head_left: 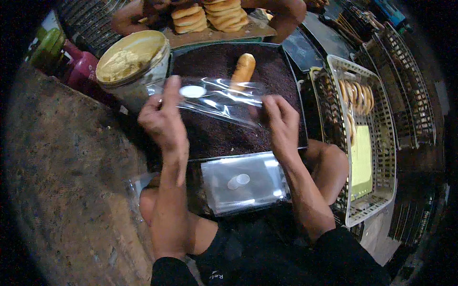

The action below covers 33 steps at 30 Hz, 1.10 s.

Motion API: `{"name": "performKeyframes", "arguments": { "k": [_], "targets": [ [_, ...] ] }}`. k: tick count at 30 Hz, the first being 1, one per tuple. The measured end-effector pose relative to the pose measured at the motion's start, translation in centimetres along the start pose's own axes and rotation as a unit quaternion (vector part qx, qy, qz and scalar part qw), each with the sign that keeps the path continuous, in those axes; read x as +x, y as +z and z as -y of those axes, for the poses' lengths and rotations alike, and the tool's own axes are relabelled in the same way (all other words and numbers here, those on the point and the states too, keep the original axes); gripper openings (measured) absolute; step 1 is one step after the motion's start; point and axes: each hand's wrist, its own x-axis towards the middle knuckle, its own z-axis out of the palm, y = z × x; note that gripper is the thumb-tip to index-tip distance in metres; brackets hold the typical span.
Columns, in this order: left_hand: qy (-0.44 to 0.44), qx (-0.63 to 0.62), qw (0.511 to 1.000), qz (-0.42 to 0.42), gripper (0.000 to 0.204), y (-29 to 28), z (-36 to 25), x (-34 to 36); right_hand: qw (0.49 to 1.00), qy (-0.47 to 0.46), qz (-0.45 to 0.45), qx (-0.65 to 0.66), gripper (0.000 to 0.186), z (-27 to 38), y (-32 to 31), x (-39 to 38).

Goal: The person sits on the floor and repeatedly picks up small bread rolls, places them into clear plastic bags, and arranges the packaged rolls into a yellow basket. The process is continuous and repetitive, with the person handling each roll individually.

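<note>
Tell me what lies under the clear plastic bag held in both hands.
Under the clear plastic bag: a black tray of dark sprinkles and one long bread roll, its lower end blurred behind plastic.

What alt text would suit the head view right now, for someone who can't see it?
Both hands, left hand and right hand, hold a clear plastic bag stretched over a dark tray of sprinkles with one long bun on it. A stack of bags lies on the lap; a white basket of buns stands right.

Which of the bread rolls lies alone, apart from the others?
The single long roll lying on the dark sprinkles in the black tray, just beyond the clear bag. The other rolls sit stacked at the top or lined up in the white basket.
</note>
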Motion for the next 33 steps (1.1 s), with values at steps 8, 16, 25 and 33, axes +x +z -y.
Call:
{"name": "performKeyframes", "arguments": {
  "k": [8,16,25,33],
  "targets": [
    [-0.028,-0.282,0.958,-0.034,0.051,-5.1,3.4,3.7,0.872,-0.095,-0.006,-0.479,0.092,-11.7,7.0,8.4],
    [0.068,-0.282,0.956,-0.037,0.06,-2.7,2.4,3.0,0.954,-0.09,0.021,-0.286,0.053,-8.2,-6.5,10.1],
    [-0.04,-0.196,0.979,-0.031,0.062,1.0,2.2,-1.1,0.917,-0.065,-0.024,-0.393,0.048,-9.7,-7.3,3.6],
    [-0.029,-0.16,0.984,0.077,0.068,2.1,3.1,-2.5,0.998,0.042,-0.033,-0.022,0.042,6.9,-15.5,-2.2]
  ]
}}
